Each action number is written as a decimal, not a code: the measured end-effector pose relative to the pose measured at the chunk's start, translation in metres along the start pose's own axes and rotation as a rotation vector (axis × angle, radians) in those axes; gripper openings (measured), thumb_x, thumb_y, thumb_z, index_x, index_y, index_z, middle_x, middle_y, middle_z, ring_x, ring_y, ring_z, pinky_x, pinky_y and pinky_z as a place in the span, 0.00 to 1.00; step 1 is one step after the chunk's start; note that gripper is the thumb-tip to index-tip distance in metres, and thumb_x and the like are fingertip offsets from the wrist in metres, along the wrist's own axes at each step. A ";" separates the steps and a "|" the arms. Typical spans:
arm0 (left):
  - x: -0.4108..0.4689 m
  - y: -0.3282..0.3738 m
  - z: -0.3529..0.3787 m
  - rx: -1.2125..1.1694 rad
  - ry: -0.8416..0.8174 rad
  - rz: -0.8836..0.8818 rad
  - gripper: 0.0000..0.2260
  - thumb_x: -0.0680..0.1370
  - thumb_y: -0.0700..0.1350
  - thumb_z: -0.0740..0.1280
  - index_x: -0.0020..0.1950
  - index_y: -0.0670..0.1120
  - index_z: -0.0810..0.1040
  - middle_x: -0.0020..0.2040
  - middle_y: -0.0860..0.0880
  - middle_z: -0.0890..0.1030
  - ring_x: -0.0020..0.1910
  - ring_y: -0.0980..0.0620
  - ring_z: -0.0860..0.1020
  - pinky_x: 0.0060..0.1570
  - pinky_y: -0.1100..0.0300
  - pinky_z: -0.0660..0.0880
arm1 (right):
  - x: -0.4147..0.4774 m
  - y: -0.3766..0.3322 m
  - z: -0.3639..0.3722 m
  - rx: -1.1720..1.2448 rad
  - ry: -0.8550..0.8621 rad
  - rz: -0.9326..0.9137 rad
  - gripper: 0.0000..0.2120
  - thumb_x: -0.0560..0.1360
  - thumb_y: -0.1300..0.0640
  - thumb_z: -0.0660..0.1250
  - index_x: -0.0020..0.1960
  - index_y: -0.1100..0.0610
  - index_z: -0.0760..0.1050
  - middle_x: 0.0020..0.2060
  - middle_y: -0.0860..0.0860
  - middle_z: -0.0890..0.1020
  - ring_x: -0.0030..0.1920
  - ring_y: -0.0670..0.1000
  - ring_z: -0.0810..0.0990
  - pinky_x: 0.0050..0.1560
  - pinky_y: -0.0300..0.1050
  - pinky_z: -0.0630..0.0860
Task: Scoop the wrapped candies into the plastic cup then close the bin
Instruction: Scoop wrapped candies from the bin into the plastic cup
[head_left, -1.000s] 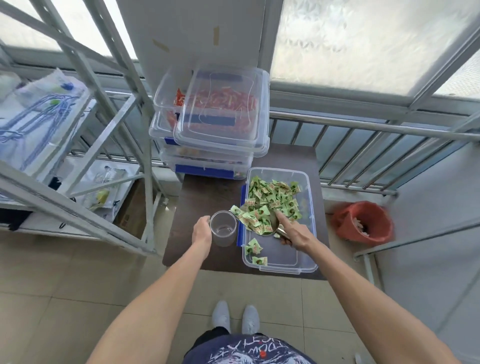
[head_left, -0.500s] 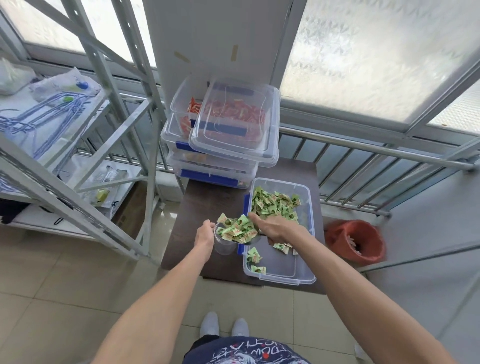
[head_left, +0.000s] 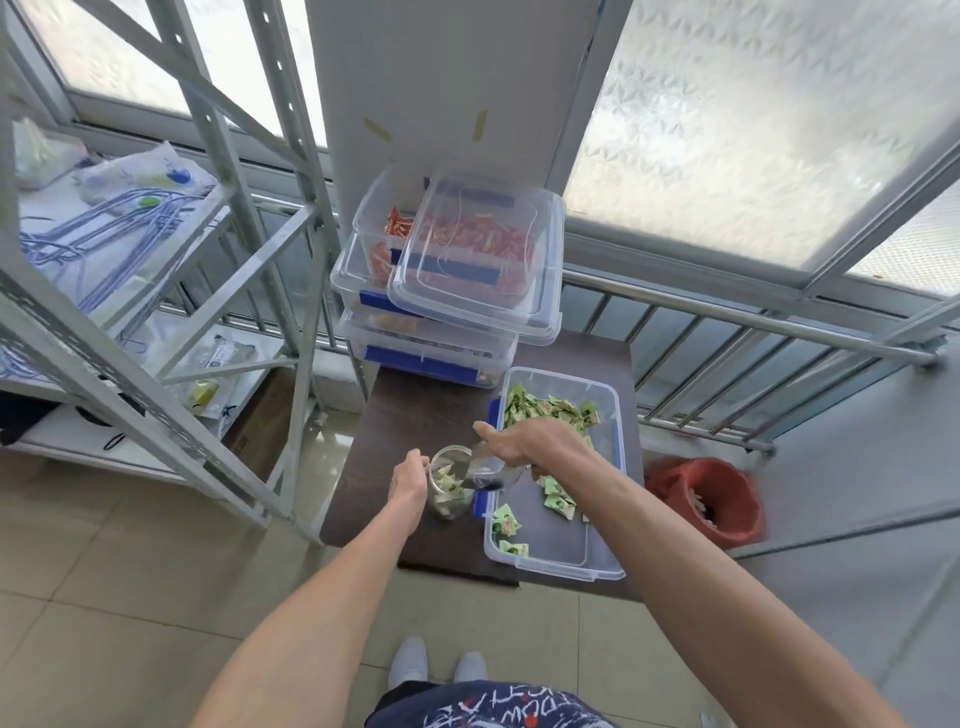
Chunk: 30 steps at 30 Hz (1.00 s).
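Stacked clear bins behind — metal shelving left, red bucket right.

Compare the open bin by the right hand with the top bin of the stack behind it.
The open bin holds green-wrapped candies and has no lid on; the top stacked bin holds red-wrapped ones, with a clear lid lying askew over it, not seated. The open bin sits directly on the dark table, while the other rests on more bins. The open bin looks part-emptied, bare floor showing. Both are clear plastic with blue latches.
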<state>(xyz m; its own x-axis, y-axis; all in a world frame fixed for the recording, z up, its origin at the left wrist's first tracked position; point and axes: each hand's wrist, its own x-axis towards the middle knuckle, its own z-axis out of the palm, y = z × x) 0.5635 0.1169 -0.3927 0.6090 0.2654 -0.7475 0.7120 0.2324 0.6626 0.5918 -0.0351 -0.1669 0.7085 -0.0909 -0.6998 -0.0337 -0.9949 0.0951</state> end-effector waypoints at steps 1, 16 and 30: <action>0.005 -0.003 0.000 0.014 0.006 -0.004 0.24 0.69 0.63 0.51 0.48 0.51 0.79 0.57 0.49 0.83 0.59 0.47 0.78 0.66 0.44 0.69 | 0.000 0.001 -0.003 -0.004 0.012 0.000 0.50 0.73 0.22 0.38 0.68 0.57 0.78 0.57 0.57 0.84 0.53 0.57 0.83 0.57 0.50 0.74; -0.102 0.011 0.030 0.137 0.009 -0.283 0.22 0.81 0.48 0.53 0.62 0.32 0.73 0.55 0.33 0.80 0.50 0.37 0.80 0.48 0.50 0.75 | 0.015 0.115 0.053 0.950 -0.241 0.029 0.34 0.80 0.30 0.39 0.57 0.52 0.73 0.49 0.47 0.78 0.39 0.41 0.84 0.41 0.35 0.79; -0.123 0.012 0.075 0.106 -0.038 -0.283 0.22 0.82 0.51 0.50 0.63 0.37 0.74 0.50 0.41 0.81 0.48 0.43 0.78 0.65 0.44 0.68 | 0.077 0.166 0.125 1.225 -0.793 0.435 0.37 0.68 0.19 0.53 0.43 0.55 0.60 0.33 0.47 0.58 0.23 0.45 0.58 0.18 0.36 0.60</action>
<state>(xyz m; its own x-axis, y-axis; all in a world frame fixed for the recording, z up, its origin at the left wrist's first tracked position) 0.5232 0.0168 -0.2959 0.3920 0.1684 -0.9044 0.8867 0.1928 0.4203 0.5526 -0.2126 -0.2940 -0.0464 0.0200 -0.9987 -0.9616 -0.2716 0.0393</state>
